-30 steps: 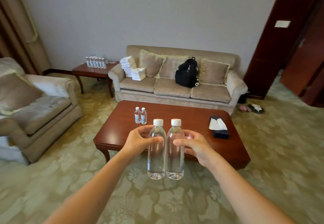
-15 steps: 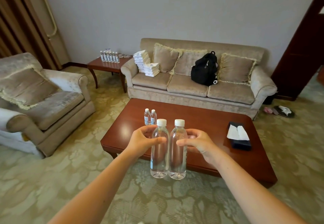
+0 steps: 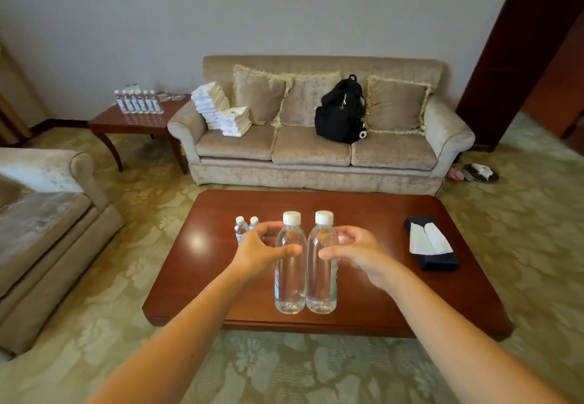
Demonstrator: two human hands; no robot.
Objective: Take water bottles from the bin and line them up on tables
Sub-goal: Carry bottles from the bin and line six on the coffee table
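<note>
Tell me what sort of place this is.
Most likely a hotel suite's sitting room or a reception lounge. A matching plush sofa and armchair stand by a polished wooden coffee table on patterned carpet, and a row of small water bottles stands on the side table.

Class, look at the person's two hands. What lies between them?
In the head view, two upright clear bottles: the left bottle held by the left hand, the right bottle by the right hand.
</note>
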